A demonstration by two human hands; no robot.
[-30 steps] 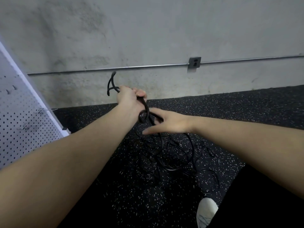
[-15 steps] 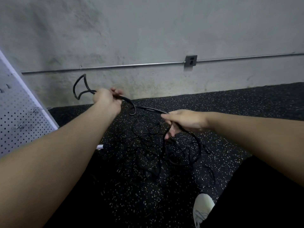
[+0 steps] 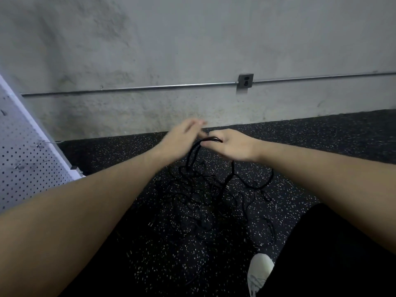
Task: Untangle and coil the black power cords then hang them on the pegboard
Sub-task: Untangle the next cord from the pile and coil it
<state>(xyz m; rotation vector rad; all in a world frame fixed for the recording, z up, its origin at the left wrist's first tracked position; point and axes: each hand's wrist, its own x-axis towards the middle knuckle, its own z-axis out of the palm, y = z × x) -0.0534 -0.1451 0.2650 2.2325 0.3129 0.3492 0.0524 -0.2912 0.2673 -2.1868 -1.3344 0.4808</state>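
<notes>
- Cords (image 3: 214,196): black power cords, thin and matte, lie in a loose tangle on the floor (image 3: 321,146) between my two forearms; many loops overlap and I cannot separate single cords in the pile.
- Several strands rise from the tangle as a bundle (image 3: 194,154) up to my right hand (image 3: 232,144); another strand drops from under that hand back to the pile.
- Right hand: fingers curled around the gathered strands, grasping them at the top of the bundle, above the floor and in front of the wall (image 3: 192,50).
- Left hand (image 3: 182,139): motion-blurred, just beside the right hand, fingers appear extended; I cannot tell whether it holds any strand.
- A plug end (image 3: 150,223) with two prongs shows at the left edge of the tangle, resting on the floor.
- Pegboard (image 3: 27,159): white, perforated, at the far left, well apart from the cords; a few metal hooks (image 3: 41,143) stick out of it, none carrying a cord.
- Writing: no readable label or brand on cords or pegboard at this sharpness.
- Floor is black rubber with white flecks, which makes the cords hard to trace.
- Wall carries a metal conduit (image 3: 150,87) and an outlet box (image 3: 245,80).
- White shoe (image 3: 260,269) at bottom, near the tangle's right edge.
</notes>
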